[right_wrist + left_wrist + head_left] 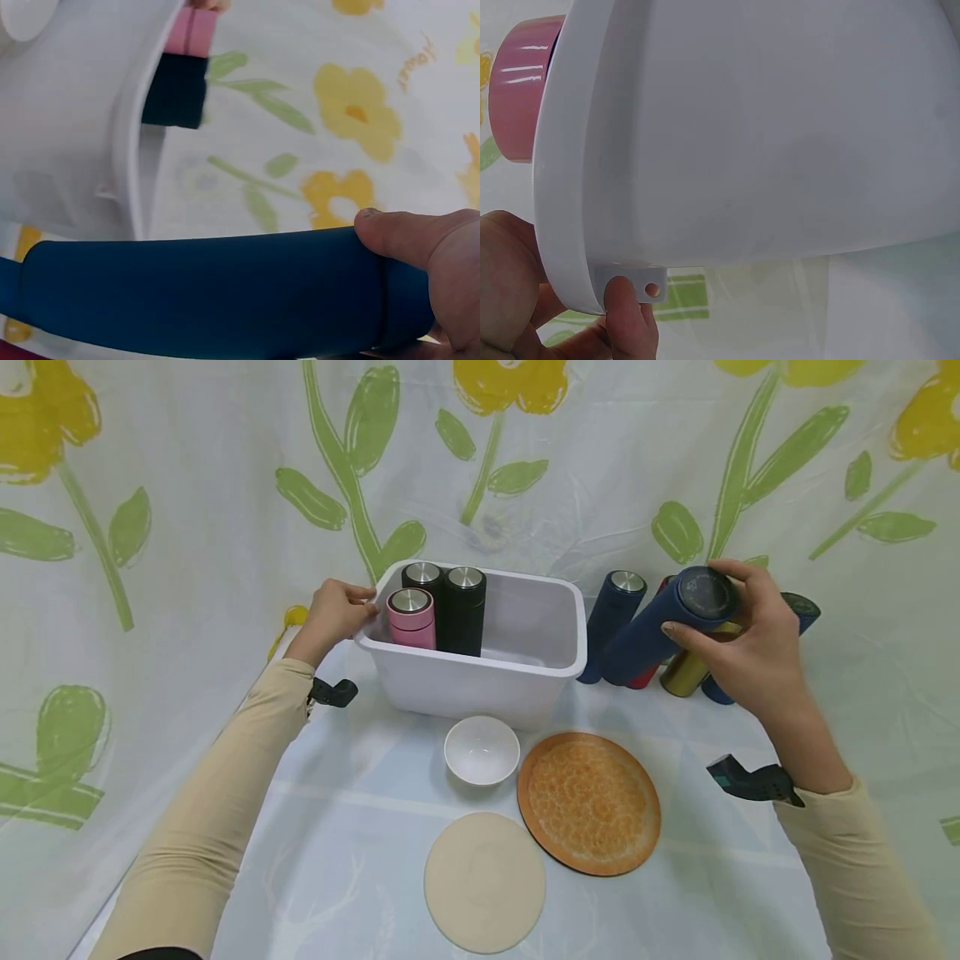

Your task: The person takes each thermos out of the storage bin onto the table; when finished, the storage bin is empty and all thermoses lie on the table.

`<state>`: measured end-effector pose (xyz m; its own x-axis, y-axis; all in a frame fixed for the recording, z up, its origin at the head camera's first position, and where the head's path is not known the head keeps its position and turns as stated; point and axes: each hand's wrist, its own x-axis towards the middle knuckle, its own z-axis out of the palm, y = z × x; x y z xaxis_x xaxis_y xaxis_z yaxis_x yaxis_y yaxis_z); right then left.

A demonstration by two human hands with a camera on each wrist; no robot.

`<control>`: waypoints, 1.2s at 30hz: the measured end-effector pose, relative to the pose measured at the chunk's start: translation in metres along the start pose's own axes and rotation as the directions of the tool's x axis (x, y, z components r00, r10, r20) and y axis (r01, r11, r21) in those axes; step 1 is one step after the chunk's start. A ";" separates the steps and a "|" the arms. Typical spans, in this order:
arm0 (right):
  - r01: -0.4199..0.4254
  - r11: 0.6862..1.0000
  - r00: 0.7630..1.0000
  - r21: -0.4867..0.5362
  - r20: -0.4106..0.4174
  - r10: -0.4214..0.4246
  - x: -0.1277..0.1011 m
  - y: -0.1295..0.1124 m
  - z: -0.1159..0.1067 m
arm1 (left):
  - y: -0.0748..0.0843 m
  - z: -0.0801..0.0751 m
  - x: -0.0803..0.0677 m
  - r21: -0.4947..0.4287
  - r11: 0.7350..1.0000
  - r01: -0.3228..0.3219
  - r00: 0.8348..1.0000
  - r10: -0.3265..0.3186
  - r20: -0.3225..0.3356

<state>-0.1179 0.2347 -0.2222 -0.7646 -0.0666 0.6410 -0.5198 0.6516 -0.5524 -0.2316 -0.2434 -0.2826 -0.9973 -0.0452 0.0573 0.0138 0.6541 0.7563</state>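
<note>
Right hand (750, 643) grips dark blue flask (663, 627) near cap end, flask tilted, lifted off surface (360, 827), just right of white bin (540, 681). Left hand (333, 614) curled over bin's left rim. Pink flask (412, 618), two black flasks (453, 606) upright inside bin, left end. More flasks (615, 618) behind held one. White bowl (482, 750), orange plate (589, 802), beige disc (484, 882) in front of bin

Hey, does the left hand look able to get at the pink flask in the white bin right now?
Probably yes. The left hand grips the white bin at its left rim, and the pink flask stands upright just inside that corner with its top uncovered. The hand would have to let go of the rim first.
</note>
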 end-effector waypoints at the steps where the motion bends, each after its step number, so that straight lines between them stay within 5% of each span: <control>1: -0.008 1.000 1.000 -0.004 0.015 0.008 0.000 0.002 0.002 | 0.000 0.000 0.000 0.000 1.000 -0.003 1.000 0.003 -0.001; 23: -0.152 0.988 0.973 -0.038 0.172 0.156 -0.004 0.056 0.053 | 0.001 0.000 -0.002 -0.013 1.000 0.006 1.000 -0.006 0.000; 36: -0.161 0.987 0.963 -0.019 0.216 0.162 0.000 0.069 0.069 | 0.001 0.001 0.000 -0.016 1.000 0.010 1.000 -0.010 0.000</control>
<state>-0.1797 0.2279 -0.2970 -0.9025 -0.1216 0.4131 -0.3822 0.6682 -0.6383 -0.2316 -0.2420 -0.2826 -0.9974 -0.0518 0.0502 0.0053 0.6417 0.7669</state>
